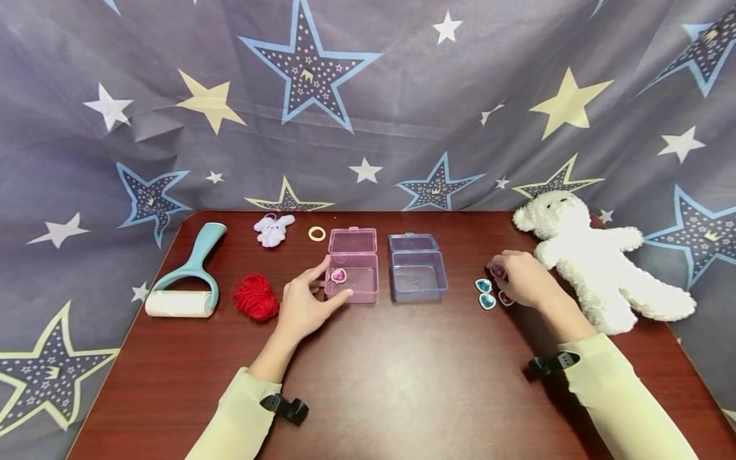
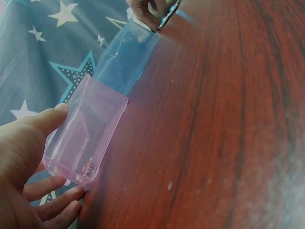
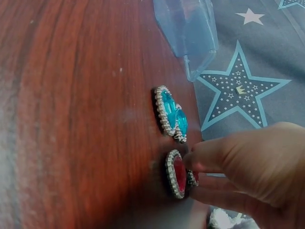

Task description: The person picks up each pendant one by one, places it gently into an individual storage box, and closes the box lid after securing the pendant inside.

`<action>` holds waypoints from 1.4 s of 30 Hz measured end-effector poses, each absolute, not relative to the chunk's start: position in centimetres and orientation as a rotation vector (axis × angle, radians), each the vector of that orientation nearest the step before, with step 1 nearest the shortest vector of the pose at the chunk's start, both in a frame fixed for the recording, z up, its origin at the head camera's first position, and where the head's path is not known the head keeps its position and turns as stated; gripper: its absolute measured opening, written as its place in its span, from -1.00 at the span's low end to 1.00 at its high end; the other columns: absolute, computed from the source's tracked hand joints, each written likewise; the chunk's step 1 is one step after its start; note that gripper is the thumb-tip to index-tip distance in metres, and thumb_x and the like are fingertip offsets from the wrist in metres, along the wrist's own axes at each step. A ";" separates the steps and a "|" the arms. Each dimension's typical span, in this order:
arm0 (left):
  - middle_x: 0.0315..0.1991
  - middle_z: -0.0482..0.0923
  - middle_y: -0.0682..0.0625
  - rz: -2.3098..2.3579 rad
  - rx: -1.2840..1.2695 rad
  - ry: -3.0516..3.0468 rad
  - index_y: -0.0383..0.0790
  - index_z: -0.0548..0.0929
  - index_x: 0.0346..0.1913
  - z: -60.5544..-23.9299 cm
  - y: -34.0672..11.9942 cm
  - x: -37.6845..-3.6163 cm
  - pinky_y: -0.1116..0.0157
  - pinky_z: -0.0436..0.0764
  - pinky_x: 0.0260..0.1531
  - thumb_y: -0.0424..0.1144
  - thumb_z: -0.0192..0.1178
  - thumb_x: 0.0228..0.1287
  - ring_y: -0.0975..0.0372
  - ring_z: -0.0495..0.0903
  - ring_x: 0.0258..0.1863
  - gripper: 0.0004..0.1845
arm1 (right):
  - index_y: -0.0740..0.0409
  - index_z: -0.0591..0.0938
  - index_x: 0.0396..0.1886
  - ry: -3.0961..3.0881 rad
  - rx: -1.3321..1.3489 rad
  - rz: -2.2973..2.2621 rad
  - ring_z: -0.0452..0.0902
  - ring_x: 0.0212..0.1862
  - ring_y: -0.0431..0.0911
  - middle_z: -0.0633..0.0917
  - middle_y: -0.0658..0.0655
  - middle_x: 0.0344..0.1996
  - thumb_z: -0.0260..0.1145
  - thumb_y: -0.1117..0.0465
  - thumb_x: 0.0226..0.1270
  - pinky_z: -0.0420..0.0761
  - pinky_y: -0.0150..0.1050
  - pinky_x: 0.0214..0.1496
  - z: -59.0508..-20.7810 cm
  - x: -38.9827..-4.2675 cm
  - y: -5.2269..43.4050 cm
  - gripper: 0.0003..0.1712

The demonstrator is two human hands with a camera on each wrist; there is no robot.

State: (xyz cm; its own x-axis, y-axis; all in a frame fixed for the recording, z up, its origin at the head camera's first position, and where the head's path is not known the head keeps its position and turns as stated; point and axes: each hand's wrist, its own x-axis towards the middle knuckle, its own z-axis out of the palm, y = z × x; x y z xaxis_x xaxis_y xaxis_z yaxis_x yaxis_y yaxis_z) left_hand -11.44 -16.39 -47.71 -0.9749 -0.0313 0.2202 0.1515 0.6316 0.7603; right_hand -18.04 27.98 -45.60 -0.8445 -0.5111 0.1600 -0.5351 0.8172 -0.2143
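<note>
My left hand (image 1: 335,280) grips the left side of an open pink plastic box (image 1: 359,276), thumb (image 2: 45,119) on its far wall and fingers on the near corner. One pink heart gem (image 1: 338,275) lies inside the box. An open blue box (image 1: 418,276) stands just right of it. My right hand (image 1: 497,269) is curled over a small cluster of gems to the right of the blue box, its fingertips pinching a pink gem (image 3: 177,174). Two blue gems (image 3: 170,113) lie next to it, and another pink gem (image 1: 506,298) sits below the hand.
A white plush bear (image 1: 598,262) lies at the right edge of the dark wooden table (image 1: 391,383). On the left are a lint roller (image 1: 186,281), a red yarn ball (image 1: 255,297), a small white plush bunny (image 1: 273,229) and a beige ring (image 1: 317,234). Star-printed cloth hangs behind.
</note>
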 end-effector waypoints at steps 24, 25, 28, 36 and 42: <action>0.26 0.73 -0.15 -1.247 -0.105 -2.647 -0.07 0.59 0.48 -47.9 -16.4 -11.6 0.01 0.79 -0.05 0.01 0.68 0.06 0.06 0.84 -0.10 -0.12 | 0.29 0.80 -0.14 -2.748 0.849 0.450 0.76 -0.21 0.09 0.83 0.21 -0.27 0.51 0.37 0.20 0.72 0.06 -0.09 -42.5 -19.2 25.5 -0.78; 0.26 0.73 -0.16 -1.249 -0.107 -2.646 -0.07 0.58 0.48 -47.9 -16.4 -11.6 0.00 0.80 -0.05 0.01 0.68 0.06 0.06 0.84 -0.10 -0.12 | 0.29 0.80 -0.14 -2.744 0.845 0.459 0.75 -0.21 0.09 0.83 0.21 -0.27 0.51 0.38 0.20 0.72 0.06 -0.09 -42.3 -19.2 25.4 -0.78; 0.26 0.73 -0.17 -1.254 -0.111 -2.645 -0.08 0.58 0.48 -47.8 -16.3 -11.5 -0.01 0.80 -0.04 0.01 0.67 0.06 0.05 0.84 -0.09 -0.12 | 0.28 0.80 -0.14 -2.737 0.832 0.502 0.75 -0.21 0.08 0.83 0.20 -0.26 0.51 0.37 0.21 0.72 0.05 -0.08 -41.8 -19.3 25.0 -0.79; 0.26 0.73 -0.17 -1.251 -0.107 -2.648 -0.08 0.59 0.48 -47.8 -16.3 -11.5 -0.02 0.79 -0.03 0.01 0.67 0.07 0.04 0.84 -0.09 -0.12 | 0.26 0.82 -0.10 -2.736 0.839 0.591 0.77 -0.17 0.08 0.85 0.22 -0.20 0.51 0.35 0.26 0.72 0.03 -0.05 -40.2 -19.6 23.4 -0.79; 0.26 0.73 -0.17 -1.251 -0.118 -2.639 -0.09 0.59 0.47 -47.9 -16.3 -11.5 -0.02 0.80 -0.04 0.01 0.67 0.07 0.03 0.84 -0.10 -0.13 | 0.20 0.84 -0.12 -2.715 0.852 0.662 0.81 -0.18 0.02 0.87 0.16 -0.21 0.53 0.32 0.25 0.75 0.00 -0.05 -39.2 -20.0 21.8 -0.80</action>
